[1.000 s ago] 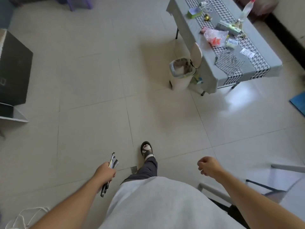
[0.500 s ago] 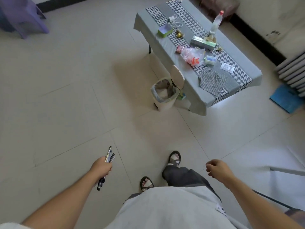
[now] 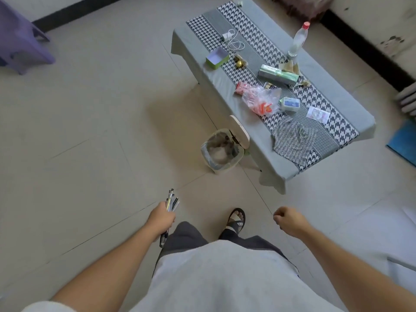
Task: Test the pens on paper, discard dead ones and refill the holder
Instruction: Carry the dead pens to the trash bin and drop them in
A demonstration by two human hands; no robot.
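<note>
The open-lidded waste bin [image 3: 221,152] and the cloth-covered low table [image 3: 265,140] are lying nearer than half a second ago, and one sandalled foot [image 3: 236,219] is leading. The left hand [image 3: 161,218] is gripping a bundle of pens [image 3: 171,202], tips pointing forward over the tiled floor, while the right hand [image 3: 289,220] is curling into an empty fist, well apart from it

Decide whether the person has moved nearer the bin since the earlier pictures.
Yes. The left hand holding pens is closer to the bin beside the table.

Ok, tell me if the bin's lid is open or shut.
Open. The bin beside the table has its lid flipped up behind the rim, and the liner inside shows.
</note>
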